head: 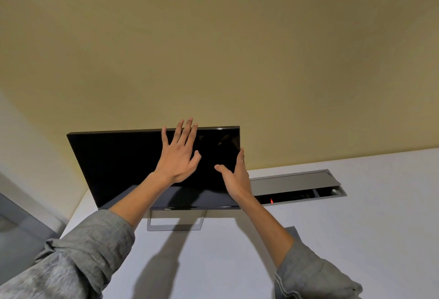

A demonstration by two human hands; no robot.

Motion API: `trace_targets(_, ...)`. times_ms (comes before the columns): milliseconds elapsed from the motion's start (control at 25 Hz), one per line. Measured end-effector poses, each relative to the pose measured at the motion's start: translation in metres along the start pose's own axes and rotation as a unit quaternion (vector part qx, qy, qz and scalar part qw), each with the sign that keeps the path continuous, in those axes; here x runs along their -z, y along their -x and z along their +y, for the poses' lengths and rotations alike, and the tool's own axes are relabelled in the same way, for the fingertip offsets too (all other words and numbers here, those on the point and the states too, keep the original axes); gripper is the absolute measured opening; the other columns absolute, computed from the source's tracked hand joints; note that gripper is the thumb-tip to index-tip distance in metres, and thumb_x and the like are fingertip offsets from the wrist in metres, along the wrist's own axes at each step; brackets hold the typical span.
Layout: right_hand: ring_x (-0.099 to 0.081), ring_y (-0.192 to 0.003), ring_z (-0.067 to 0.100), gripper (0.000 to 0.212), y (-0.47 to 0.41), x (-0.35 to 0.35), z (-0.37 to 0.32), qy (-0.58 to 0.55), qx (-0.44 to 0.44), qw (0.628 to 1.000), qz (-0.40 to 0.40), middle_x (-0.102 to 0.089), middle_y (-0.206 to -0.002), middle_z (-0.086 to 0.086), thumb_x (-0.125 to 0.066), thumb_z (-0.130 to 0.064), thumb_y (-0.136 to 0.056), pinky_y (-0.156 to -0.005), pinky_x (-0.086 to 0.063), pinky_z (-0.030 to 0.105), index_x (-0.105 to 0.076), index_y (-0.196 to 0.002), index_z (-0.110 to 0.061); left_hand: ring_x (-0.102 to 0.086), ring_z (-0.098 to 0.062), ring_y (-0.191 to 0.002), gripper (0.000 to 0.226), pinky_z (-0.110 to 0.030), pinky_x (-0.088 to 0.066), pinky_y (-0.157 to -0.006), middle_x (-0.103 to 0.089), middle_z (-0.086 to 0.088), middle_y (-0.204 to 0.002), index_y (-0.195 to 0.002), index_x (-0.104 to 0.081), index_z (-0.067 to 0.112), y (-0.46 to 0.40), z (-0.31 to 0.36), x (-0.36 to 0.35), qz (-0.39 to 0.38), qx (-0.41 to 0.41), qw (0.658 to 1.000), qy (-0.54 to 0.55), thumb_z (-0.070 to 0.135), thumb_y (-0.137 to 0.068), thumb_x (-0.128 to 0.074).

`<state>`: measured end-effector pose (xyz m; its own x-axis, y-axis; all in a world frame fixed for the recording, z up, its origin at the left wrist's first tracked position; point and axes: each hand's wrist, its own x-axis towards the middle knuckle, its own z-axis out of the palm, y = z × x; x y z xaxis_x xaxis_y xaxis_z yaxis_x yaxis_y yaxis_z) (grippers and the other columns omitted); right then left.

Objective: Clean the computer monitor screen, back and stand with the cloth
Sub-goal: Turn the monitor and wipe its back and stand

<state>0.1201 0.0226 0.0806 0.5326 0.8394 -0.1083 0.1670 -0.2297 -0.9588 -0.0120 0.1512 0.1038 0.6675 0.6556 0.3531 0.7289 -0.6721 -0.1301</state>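
Observation:
A black monitor (123,168) with its screen dark stands on a white table, tilted back on a silver frame stand (175,228). My left hand (179,156) is spread flat over the upper middle of the screen, with its fingertips at the top edge and nothing in it. My right hand (237,177) grips the monitor's right edge, thumb on the front and fingers around the side. A grey fabric corner (292,230) shows behind my right forearm; I cannot tell whether it is the cloth or my sleeve.
The white table (356,239) meets a yellow wall (213,49) just behind the monitor. To the right of the monitor a grey cable box (297,183) is sunk into the table, its lid raised and a small red light inside. The table's left edge drops to the floor.

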Motion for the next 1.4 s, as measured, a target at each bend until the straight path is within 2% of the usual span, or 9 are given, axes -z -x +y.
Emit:
trace_targets(120, -0.021, -0.147, 0.022, 0.092, 0.018, 0.000, 0.000, 0.005, -0.005, 1.000, -0.002, -0.004, -0.163, -0.006, -0.062, -0.037, -0.091, -0.114, -0.026, 0.037, 0.005, -0.154, -0.029, 0.008, -0.020, -0.149, 0.074, -0.055, 0.016, -0.112, 0.005, -0.002, -0.162, -0.154, -0.003, 0.015, 0.007, -0.001, 0.008, -0.007, -0.012, 1.000, 0.007, 0.041, -0.090, -0.028)
trace_targets(320, -0.017, -0.147, 0.024, 0.093, 0.056, -0.005, 0.004, 0.022, -0.004, 1.000, -0.008, -0.002, -0.163, -0.008, -0.061, -0.038, -0.091, -0.116, -0.023, 0.041, 0.009, -0.153, -0.031, 0.014, -0.021, -0.148, 0.086, -0.055, 0.016, -0.111, 0.012, -0.002, -0.162, -0.154, 0.002, 0.016, 0.026, -0.002, 0.013, -0.018, -0.026, 0.999, 0.005, 0.036, -0.085, -0.044)
trace_targets(480, -0.013, -0.148, 0.025, 0.098, 0.083, -0.015, 0.008, 0.001, -0.005, 1.000, -0.019, 0.002, -0.162, -0.012, -0.062, -0.038, -0.089, -0.117, -0.022, 0.044, 0.013, -0.151, -0.035, 0.018, -0.021, -0.147, 0.096, -0.057, 0.016, -0.110, 0.019, 0.000, -0.160, -0.153, 0.009, 0.018, 0.040, -0.006, 0.019, -0.034, -0.037, 0.999, 0.004, 0.035, -0.079, -0.050)
trace_targets(680, -0.013, -0.148, 0.016, 0.105, 0.118, -0.029, 0.015, -0.001, 0.003, 0.999, -0.033, 0.007, -0.161, -0.019, -0.060, -0.040, -0.080, -0.118, -0.024, 0.043, 0.018, -0.149, -0.039, 0.010, -0.021, -0.149, 0.099, -0.056, 0.018, -0.111, 0.013, -0.001, -0.161, -0.154, 0.006, 0.018, 0.062, -0.012, 0.025, -0.032, -0.038, 0.999, -0.010, 0.029, -0.075, -0.053)
trace_targets(880, -0.006, -0.149, 0.013, 0.108, 0.153, -0.043, 0.014, 0.006, 0.013, 0.998, -0.055, 0.018, -0.159, -0.020, -0.061, -0.038, -0.080, -0.117, -0.024, 0.042, 0.024, -0.147, -0.036, 0.004, -0.022, -0.149, 0.100, -0.056, 0.021, -0.112, 0.004, -0.003, -0.162, -0.154, 0.000, 0.016, 0.084, -0.016, 0.034, -0.034, -0.034, 0.999, -0.022, 0.025, -0.068, -0.050)
trace_targets(1080, 0.019, -0.145, 0.003, 0.113, 0.189, -0.052, 0.015, -0.010, 0.025, 0.989, -0.143, 0.036, -0.150, -0.020, -0.058, -0.038, -0.078, -0.121, -0.006, 0.039, 0.036, -0.139, -0.033, 0.001, -0.022, -0.149, 0.102, -0.064, 0.012, -0.112, -0.001, -0.002, -0.162, -0.153, 0.003, 0.017, 0.110, -0.022, 0.049, -0.053, -0.007, 0.998, -0.023, 0.023, -0.065, -0.047)
trace_targets(1240, 0.025, -0.142, 0.001, 0.115, 0.214, -0.060, 0.016, -0.009, 0.032, 0.979, -0.203, 0.037, -0.150, -0.017, -0.061, -0.033, -0.080, -0.121, -0.002, 0.038, 0.037, -0.141, -0.030, 0.006, -0.019, -0.149, 0.106, -0.061, 0.010, -0.114, 0.004, 0.001, -0.162, -0.153, 0.005, 0.016, 0.133, -0.024, 0.059, -0.065, 0.015, 0.997, -0.030, 0.016, -0.066, -0.055)
trace_targets(1400, 0.032, -0.134, -0.004, 0.113, 0.232, -0.068, 0.012, -0.001, 0.042, 0.974, -0.224, 0.037, -0.152, -0.012, -0.060, -0.030, -0.082, -0.121, 0.003, 0.035, 0.040, -0.136, -0.028, 0.008, -0.018, -0.149, 0.109, -0.060, 0.010, -0.115, 0.008, 0.004, -0.162, -0.153, 0.005, 0.017, 0.147, -0.028, 0.069, -0.070, 0.022, 0.997, -0.038, 0.011, -0.066, -0.060)
